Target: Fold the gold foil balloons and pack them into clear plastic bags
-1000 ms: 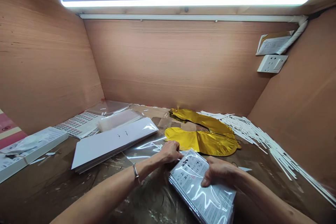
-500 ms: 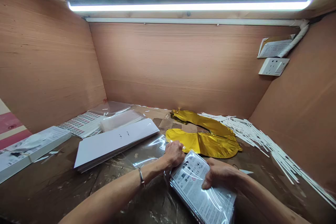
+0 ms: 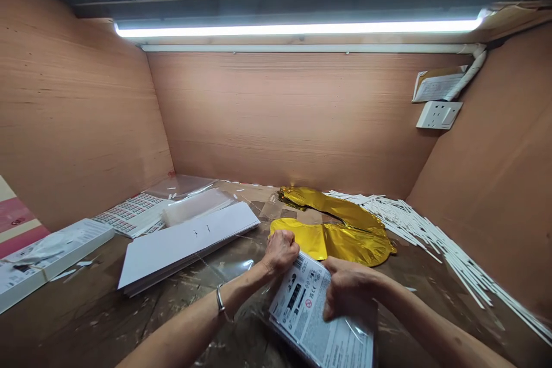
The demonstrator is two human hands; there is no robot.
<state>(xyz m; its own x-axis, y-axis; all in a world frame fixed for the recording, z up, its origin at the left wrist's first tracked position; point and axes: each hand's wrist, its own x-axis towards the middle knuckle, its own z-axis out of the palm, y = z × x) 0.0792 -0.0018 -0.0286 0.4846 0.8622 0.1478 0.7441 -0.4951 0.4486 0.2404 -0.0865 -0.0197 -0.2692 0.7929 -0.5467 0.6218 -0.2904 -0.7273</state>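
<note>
A printed package (image 3: pixel 302 305), white and grey with small text and icons, looks like a stack of flat cards in a clear plastic bag. It lies tilted at the front of the table. My right hand (image 3: pixel 347 287) grips its right side, thumb lying across the printed face and the other fingers hidden. At the package's upper left corner my left hand (image 3: pixel 281 250) is closed in a fist, apparently on the bag's clear film; its fingertips are hidden. Just behind both hands lies a gold foil balloon (image 3: pixel 353 236), flat and curved.
White paper sheets (image 3: pixel 185 241) are stacked left of my hands, with clear plastic bags (image 3: pixel 198 207) and label sheets (image 3: pixel 133 213) behind. A banded pile of printed cards (image 3: pixel 56 259) lies far left. Many white sticks (image 3: pixel 435 241) spread along the right wall below a socket (image 3: pixel 439 115).
The package has turned more upright in view and shifted slightly left. My left fist stays by its top corner, and my right hand keeps its grip. The camera view has tilted up a little.
</note>
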